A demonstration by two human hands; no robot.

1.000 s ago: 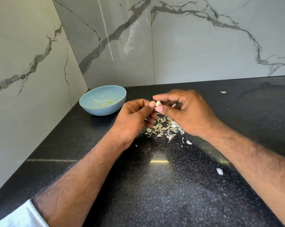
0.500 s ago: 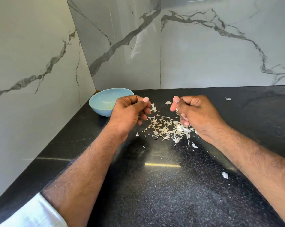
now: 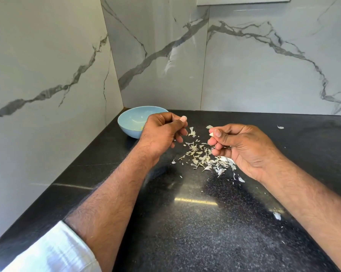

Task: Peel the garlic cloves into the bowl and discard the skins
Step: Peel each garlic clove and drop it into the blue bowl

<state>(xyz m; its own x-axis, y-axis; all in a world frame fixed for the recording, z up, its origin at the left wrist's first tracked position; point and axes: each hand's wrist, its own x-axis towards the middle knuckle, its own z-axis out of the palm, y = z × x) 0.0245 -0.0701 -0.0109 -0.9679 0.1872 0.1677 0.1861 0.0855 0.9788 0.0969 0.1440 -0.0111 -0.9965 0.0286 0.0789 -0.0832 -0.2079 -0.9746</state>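
1. Your garlic clove [image 3: 211, 134]: small, pale, only its tip shows at your right thumb.
2. Your skins [image 3: 203, 157]: papery, off-white flakes, scattered loose on the black counter between your hands; a few strays farther out.
3. Your bowl [image 3: 129, 122]: light blue, upright, in the corner, with small yellowish bits inside.

Both forearms reached forward from the near edge, the left one bare below a rolled white sleeve [image 3: 53, 250], the right one coming in from the lower right corner. The left hand [image 3: 161, 132] was held with its back turned up, fingers curled under and the thumb laid across the forefinger, and whether it held anything could not be told. The right hand [image 3: 242, 148] lay well apart from it, its fingers curled inward and thumb and forefinger pinched together on a small pale piece.
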